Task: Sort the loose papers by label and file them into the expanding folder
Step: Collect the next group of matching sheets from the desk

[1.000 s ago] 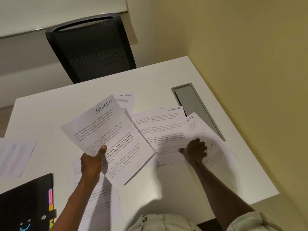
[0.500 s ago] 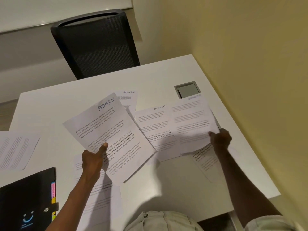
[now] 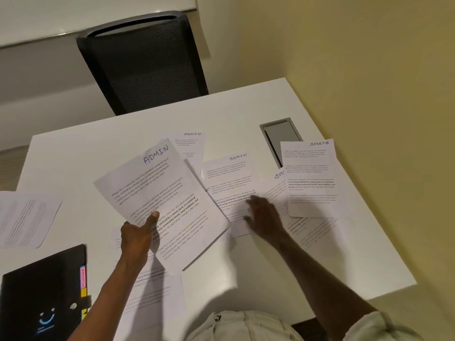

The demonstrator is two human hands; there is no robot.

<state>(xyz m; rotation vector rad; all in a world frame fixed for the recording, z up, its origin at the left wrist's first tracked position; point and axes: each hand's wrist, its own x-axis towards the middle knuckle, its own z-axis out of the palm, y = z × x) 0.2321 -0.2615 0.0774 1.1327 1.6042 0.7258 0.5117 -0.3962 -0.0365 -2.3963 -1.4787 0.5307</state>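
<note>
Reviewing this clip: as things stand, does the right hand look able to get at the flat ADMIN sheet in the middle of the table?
Probably yes. The right hand lies over the lower part of the flat ADMIN sheet, fingers spread and holding nothing. Nothing covers that sheet except its left edge, tucked under the stack the left hand holds.

I sat at a white table point(image 3: 246, 112), top matte, corners slightly rounded. Grey rectangular cable hatch point(image 3: 280, 137) was recessed into it, far right. Table's right edge ran close to a plain pale yellow wall point(image 3: 357, 57) that filled the right side of my view. Black mesh-back office chair point(image 3: 145, 62) stood at the far side, pushed up to the table edge. Behind the chair was a grey wall point(image 3: 44, 77) with a pale panel point(image 3: 86, 13) above it, a shiny strip along the panel's lower edge. Sliver of brownish floor point(image 3: 12, 161) showed far left. Light was warm and dim, and shadows fell on the near part of the tabletop.
</note>
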